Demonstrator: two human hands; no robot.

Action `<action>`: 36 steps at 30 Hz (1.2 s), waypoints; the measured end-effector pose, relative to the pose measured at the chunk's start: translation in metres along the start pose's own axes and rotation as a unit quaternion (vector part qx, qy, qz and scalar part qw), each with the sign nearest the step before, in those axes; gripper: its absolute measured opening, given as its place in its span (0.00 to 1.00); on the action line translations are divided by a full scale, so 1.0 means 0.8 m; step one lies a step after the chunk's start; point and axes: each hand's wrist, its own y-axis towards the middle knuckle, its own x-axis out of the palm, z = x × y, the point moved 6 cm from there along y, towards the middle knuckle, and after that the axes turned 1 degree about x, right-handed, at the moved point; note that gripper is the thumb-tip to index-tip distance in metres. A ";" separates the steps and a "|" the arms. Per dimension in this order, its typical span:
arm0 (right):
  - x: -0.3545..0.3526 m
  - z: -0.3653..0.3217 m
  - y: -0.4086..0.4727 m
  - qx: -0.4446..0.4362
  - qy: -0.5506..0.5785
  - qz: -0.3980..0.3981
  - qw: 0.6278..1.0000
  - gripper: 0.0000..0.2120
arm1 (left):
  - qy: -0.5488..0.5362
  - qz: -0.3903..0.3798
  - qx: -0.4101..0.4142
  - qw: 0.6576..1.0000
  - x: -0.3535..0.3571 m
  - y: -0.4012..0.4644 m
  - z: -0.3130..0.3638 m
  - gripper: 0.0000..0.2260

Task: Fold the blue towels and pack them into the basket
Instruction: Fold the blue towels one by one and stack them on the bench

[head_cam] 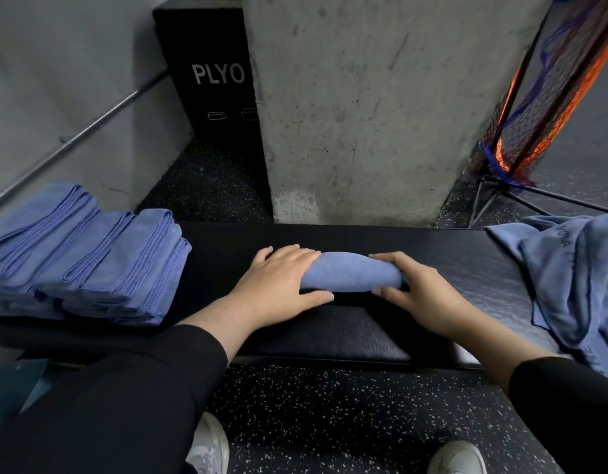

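A soft blue rolled towel (350, 272) lies on the black padded surface (467, 261); the left hand (282, 285) and right hand (419, 295) curl around its ends, hiding them.

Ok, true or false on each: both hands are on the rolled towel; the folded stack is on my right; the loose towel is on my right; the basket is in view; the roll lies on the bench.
1. Both the left hand and right hand are on the rolled towel: true.
2. The folded towels sit on the right: false, they sit on the left.
3. The loose towel lies on the right: true.
4. A basket is visible: false, none shows.
5. The roll lies on the black bench: true.
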 end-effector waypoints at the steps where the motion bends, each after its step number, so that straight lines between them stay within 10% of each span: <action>1: -0.004 -0.004 0.002 0.025 0.058 0.006 0.998 0.17 | -0.007 0.004 -0.004 1.000 -0.004 0.000 0.000 0.38; 4: -0.017 -0.024 0.009 0.059 0.181 0.051 0.980 0.05 | -0.149 0.018 -0.046 0.988 -0.020 -0.003 -0.008 0.25; 7: -0.022 -0.040 0.015 0.108 0.290 0.097 0.946 0.14 | -0.357 0.061 -0.085 0.928 -0.043 -0.013 -0.015 0.12; 11: 0.000 -0.070 0.020 0.188 0.476 0.011 0.859 0.30 | -0.476 0.102 -0.131 0.864 -0.074 -0.037 -0.025 0.10; 15: 0.019 -0.119 0.018 0.168 0.521 -0.080 0.833 0.19 | -0.564 0.117 -0.206 0.791 -0.090 -0.072 -0.046 0.10; 19: 0.026 -0.162 0.018 0.143 0.572 -0.051 0.806 0.14 | -0.574 0.103 -0.194 0.789 -0.099 -0.117 -0.053 0.17; 36: 0.085 -0.385 0.128 0.096 0.476 -0.073 0.871 0.13 | -0.615 0.262 -0.264 0.696 -0.171 -0.246 -0.205 0.20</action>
